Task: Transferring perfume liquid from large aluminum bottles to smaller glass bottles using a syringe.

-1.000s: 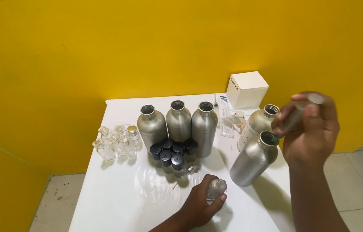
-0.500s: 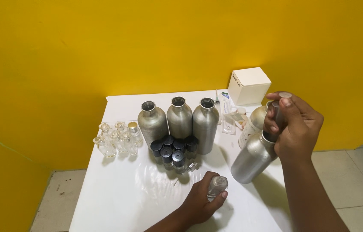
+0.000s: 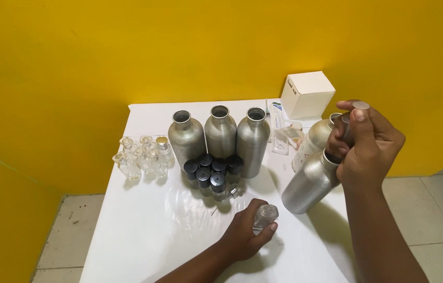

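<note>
My left hand [image 3: 242, 236] rests on the white table [image 3: 148, 236] and grips a small clear glass bottle [image 3: 265, 216], which stands upright. My right hand [image 3: 371, 147] holds a clear syringe [image 3: 348, 126] upright, thumb near its flat plunger top. The syringe's lower end sits at the mouth of a tilted aluminium bottle [image 3: 308, 183], hidden by my fingers. A second open aluminium bottle [image 3: 313, 140] with a label stands just behind it.
Three open aluminium bottles [image 3: 219, 136] stand in a row at the back. Several black-capped vials [image 3: 211, 175] cluster before them. Several small clear glass bottles [image 3: 140, 163] sit at the left edge. A white box [image 3: 309, 93] and plastic packets [image 3: 283, 139] lie by the yellow wall.
My right hand brought the syringe from above the tilted bottle down to its mouth. The left hand kept its hold on the glass bottle.
</note>
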